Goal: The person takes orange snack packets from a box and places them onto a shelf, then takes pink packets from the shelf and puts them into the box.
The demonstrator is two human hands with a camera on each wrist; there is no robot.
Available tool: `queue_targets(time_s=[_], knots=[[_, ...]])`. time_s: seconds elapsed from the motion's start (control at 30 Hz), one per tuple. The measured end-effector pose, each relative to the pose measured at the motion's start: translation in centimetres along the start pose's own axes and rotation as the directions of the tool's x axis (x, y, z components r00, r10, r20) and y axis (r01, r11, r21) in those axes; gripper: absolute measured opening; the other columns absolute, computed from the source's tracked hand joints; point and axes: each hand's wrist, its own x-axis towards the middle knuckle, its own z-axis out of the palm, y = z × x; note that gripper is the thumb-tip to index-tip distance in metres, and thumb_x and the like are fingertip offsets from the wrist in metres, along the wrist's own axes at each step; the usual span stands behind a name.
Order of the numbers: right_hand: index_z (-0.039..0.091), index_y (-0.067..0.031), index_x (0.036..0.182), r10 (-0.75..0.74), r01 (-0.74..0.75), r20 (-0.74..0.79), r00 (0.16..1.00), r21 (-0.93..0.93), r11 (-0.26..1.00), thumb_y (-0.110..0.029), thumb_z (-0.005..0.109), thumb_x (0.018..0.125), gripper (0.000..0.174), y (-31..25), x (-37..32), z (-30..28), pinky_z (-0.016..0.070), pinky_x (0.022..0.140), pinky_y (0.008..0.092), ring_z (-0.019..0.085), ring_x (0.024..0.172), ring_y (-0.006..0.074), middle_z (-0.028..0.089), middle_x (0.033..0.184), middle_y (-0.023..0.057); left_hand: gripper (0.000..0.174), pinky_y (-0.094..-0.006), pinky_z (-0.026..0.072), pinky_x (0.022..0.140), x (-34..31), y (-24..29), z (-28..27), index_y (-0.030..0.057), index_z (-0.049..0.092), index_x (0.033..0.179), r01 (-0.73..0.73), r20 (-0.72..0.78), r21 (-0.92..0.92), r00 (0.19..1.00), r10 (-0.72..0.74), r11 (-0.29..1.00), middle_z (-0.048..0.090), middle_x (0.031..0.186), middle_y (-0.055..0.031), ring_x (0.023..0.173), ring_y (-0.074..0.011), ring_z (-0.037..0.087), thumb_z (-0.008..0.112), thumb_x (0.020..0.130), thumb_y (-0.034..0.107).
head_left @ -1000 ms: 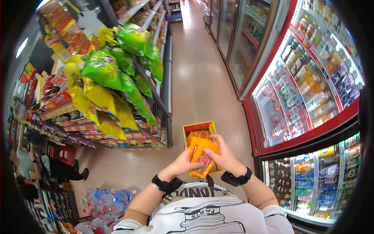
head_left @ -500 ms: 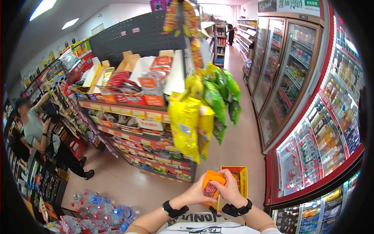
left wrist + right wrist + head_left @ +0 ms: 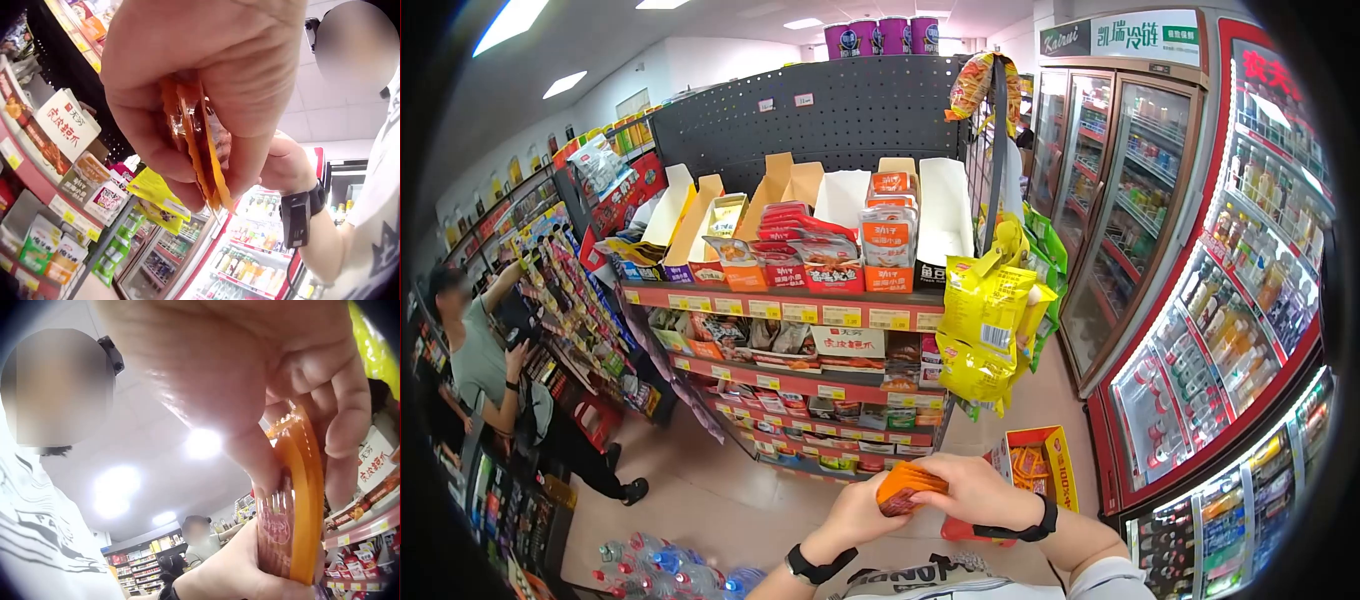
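Note:
Several orange snack packets (image 3: 910, 487) with clear fronts are held together in a stack between both hands, in front of the shirt. My left hand (image 3: 852, 520) grips the stack from its left; in the left wrist view the packets' edges (image 3: 212, 162) show between thumb and fingers. From the other side my right hand (image 3: 982, 493) pinches them, the thumb on the clear front of one packet (image 3: 278, 528) and fingers behind. Below and to the right, a yellow and red carton (image 3: 1063, 468) stands on the floor with more orange packets (image 3: 1028, 463) inside.
Ahead stands a shelf unit (image 3: 870, 318) with opened snack boxes, including a white one (image 3: 945, 215) at its right end. Yellow chip bags (image 3: 980, 330) hang at that corner. Drinks fridges (image 3: 1200, 350) line the right, bottles (image 3: 675, 570) sit on the floor, and a person (image 3: 490, 370) stands left.
The head view has swung up and left, from the carton and aisle to the shelf front. The packets, fanned out over the carton before, are now bunched upright, away to the carton's left.

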Motion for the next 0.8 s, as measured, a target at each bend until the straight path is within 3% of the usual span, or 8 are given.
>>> queue_targets(time_s=[0.23,0.4,0.53,0.6,0.67,0.7,0.73,0.8], knots=[[0.054,-0.0057,0.107,-0.012,-0.001,-0.116,0.993,-0.114,0.993,-0.025,0.063,0.080,0.035,-2.3,2.0,-1.2,0.0492,0.067,0.0387,0.060,0.076,0.0320,0.060,0.084,0.0125,0.042,-0.0335,0.0498,0.068,1.8,0.6,-1.2,0.0075,0.057,0.101,-0.026,-0.031,0.080,0.999,0.029,0.996,0.064,0.088,-0.0129,0.078,-0.0293,0.063,0.075,0.065,0.019],[0.055,-0.0058,0.104,0.029,-0.053,-0.105,0.994,-0.228,0.972,-0.022,0.065,0.077,0.033,-2.1,2.7,-4.9,0.0498,0.064,0.0350,0.062,0.076,0.0290,0.063,0.089,0.0125,0.041,-0.0368,0.0494,0.063,5.8,3.3,-2.4,0.0071,0.054,0.099,-0.202,0.011,0.175,0.979,0.203,0.964,0.063,0.082,-0.0142,0.076,-0.0328,0.061,0.075,0.067,0.024],[0.056,-0.0052,0.099,-0.117,0.011,-0.318,0.941,-0.317,0.948,-0.016,0.067,0.075,0.029,-1.9,2.5,-9.7,0.0502,0.061,0.0334,0.063,0.074,0.0278,0.063,0.087,0.0118,0.062,-0.0295,0.0484,0.070,11.1,4.2,-5.0,0.0082,0.049,0.123,-0.405,0.064,-0.315,0.893,0.445,0.858,0.063,0.089,-0.0094,0.077,-0.0195,0.061,0.075,0.070,0.027],[0.057,-0.0041,0.097,-0.140,-0.007,-0.435,0.890,-0.319,0.948,-0.011,0.070,0.071,0.030,-1.9,2.0,-12.7,0.0505,0.062,0.0339,0.063,0.074,0.0281,0.062,0.086,0.0120,0.057,-0.0290,0.0467,0.063,13.9,6.3,-7.0,0.0082,0.046,0.126,-0.175,0.046,-0.660,0.961,0.272,0.730,0.060,0.084,-0.0051,0.069,-0.0154,0.056,0.068,0.077,0.029],[0.056,-0.0018,0.099,-0.113,-0.064,-0.494,0.862,-0.327,0.943,-0.006,0.071,0.069,0.034,-2.4,1.5,-15.2,0.0505,0.064,0.0331,0.063,0.075,0.0298,0.062,0.086,0.0139,0.045,-0.0294,0.0471,0.058,17.4,7.5,-8.7,0.0030,0.046,0.125,-0.242,-0.085,-0.334,0.970,0.227,0.911,0.059,0.074,-0.0050,0.059,-0.0174,0.057,0.056,0.087,0.027],[0.056,-0.0014,0.100,-0.120,-0.068,-0.524,0.843,-0.327,0.943,-0.005,0.071,0.069,0.034,-2.5,1.4,-16.0,0.0504,0.064,0.0326,0.063,0.075,0.0300,0.062,0.086,0.0142,0.045,-0.0322,0.0470,0.057,18.7,8.6,-8.9,0.0041,0.045,0.126,-0.277,-0.158,0.045,0.947,0.280,0.960,0.059,0.070,-0.0084,0.058,-0.0221,0.057,0.055,0.087,0.023],[0.056,-0.0010,0.100,-0.126,-0.074,-0.552,0.824,-0.326,0.943,-0.004,0.071,0.069,0.035,-2.5,1.5,-16.6,0.0502,0.064,0.0322,0.063,0.075,0.0302,0.062,0.086,0.0145,0.045,-0.0350,0.0470,0.056,19.7,9.7,-8.7,0.0051,0.043,0.127,-0.244,-0.204,0.416,0.914,0.351,0.876,0.060,0.067,-0.0117,0.056,-0.0268,0.058,0.054,0.086,0.020],[0.056,-0.0008,0.101,-0.144,-0.060,-0.566,0.812,-0.326,0.943,-0.003,0.070,0.069,0.035,-2.3,2.0,-17.3,0.0502,0.065,0.0321,0.063,0.075,0.0301,0.062,0.086,0.0145,0.045,-0.0409,0.0474,0.058,22.0,9.1,-8.1,0.0068,0.044,0.125,-0.241,-0.209,0.561,0.885,0.417,0.792,0.058,0.064,-0.0173,0.062,-0.0336,0.059,0.053,0.082,0.016]])
